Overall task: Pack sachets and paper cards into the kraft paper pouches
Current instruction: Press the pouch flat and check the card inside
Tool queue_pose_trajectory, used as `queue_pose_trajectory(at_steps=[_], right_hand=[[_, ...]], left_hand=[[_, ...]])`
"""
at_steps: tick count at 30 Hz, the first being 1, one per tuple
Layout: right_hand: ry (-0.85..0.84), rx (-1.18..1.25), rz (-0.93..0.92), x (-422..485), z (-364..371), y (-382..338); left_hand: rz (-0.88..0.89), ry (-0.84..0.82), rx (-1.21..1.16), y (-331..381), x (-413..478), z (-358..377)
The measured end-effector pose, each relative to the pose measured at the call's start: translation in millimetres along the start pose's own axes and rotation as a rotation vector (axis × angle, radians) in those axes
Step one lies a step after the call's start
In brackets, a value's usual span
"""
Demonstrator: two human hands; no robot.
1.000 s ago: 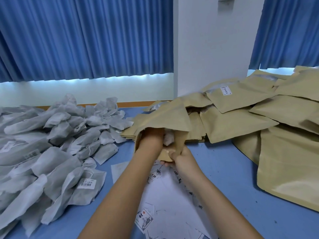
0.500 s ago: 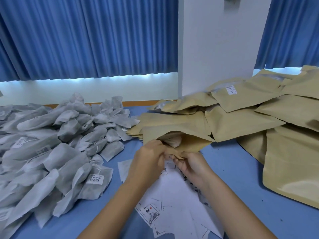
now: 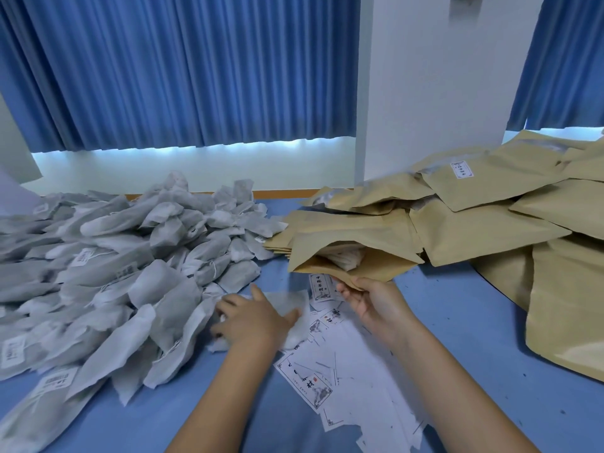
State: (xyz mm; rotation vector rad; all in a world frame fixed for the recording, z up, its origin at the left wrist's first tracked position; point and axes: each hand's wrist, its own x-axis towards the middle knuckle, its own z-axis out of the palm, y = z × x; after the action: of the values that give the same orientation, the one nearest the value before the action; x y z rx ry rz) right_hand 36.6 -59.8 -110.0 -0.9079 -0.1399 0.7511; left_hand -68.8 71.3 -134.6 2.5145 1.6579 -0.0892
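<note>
Sachets (image 3: 114, 289) are heaped on the left of the worktop (image 3: 457, 322). My left hand (image 3: 255, 322) lies palm down on one sachet (image 3: 291, 304) at the heap's near edge, with the fingertips bent over its far side. I cannot tell whether the grip has closed.

Cards (image 3: 343, 380) lie loose between my forearms, one of them just beneath the pouch mouth.

My right hand (image 3: 376, 305) pinches the lower lip of an open pouch (image 3: 376, 269), and white contents already show inside. The mouth faces left and toward me. The long axis runs off to the right, onto the stack of pouches (image 3: 490, 230).

Judgement: the sachet lies left of the mouth and nearer me, so the left hand is the one to carry it rightward and away, a short end leading.

Risk: the lip may sag shut if the pinch slackens.
</note>
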Motion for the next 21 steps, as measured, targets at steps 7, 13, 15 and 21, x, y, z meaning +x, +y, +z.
queue_pose_trajectory(at_steps=[7,13,15,21], right_hand=[[0.01,0.034,-0.009,2.8,-9.4,-1.6],[0.0,0.084,-0.101,5.8,-15.1,-4.3],[0.031,0.101,-0.128,7.4,-16.2,-4.7],[0.098,-0.27,-0.099,9.9,-17.8,3.6]], left_hand=[[0.131,0.132,-0.291,2.0,9.9,-1.3],[0.634,0.627,-0.905,-2.0,4.8,-10.0],[0.948,0.759,-1.063,0.9,-5.3,-18.0],[1.431,0.813,-0.667,27.8,-32.3,-13.8]])
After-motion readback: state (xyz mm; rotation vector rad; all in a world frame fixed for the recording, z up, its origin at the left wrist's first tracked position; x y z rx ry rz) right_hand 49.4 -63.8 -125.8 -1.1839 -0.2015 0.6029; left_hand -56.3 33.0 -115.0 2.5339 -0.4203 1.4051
